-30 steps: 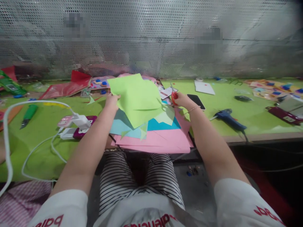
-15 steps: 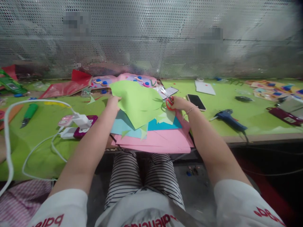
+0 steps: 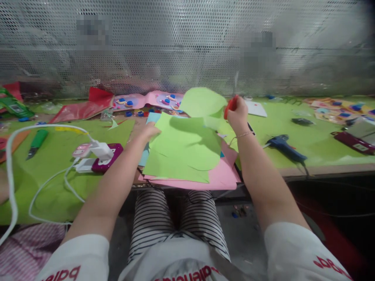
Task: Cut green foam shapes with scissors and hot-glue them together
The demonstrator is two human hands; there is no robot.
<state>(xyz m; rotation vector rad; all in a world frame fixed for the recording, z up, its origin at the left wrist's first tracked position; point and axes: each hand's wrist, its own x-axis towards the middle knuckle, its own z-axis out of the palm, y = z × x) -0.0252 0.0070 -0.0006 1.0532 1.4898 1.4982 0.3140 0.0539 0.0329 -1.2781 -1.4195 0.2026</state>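
My left hand (image 3: 150, 131) grips the left edge of a light green paper sheet (image 3: 178, 156), which lies over the stack. In my right hand (image 3: 239, 115), raised above the table, are red-handled scissors (image 3: 231, 106) with the blades pointing up. A rounded light green paper piece (image 3: 203, 102) hangs in the air beside the right fingers, its right edge reaching them; whether they pinch it is hard to make out. Under the green sheet, pink paper (image 3: 221, 177) and a strip of light blue paper (image 3: 144, 158) stick out.
To the left are a purple power strip (image 3: 118, 150) with white plugs and a green utility knife (image 3: 37, 142). A blue glue gun (image 3: 285, 148) lies at right. Behind are decorated pink sheets (image 3: 146, 100) and a white card (image 3: 257, 109). A perforated metal panel (image 3: 175, 47) stands behind the table.
My right hand has risen with the scissors and the rounded green piece now shows near it. The green sheet, lifted and bent before, lies flatter over the pink and blue papers.
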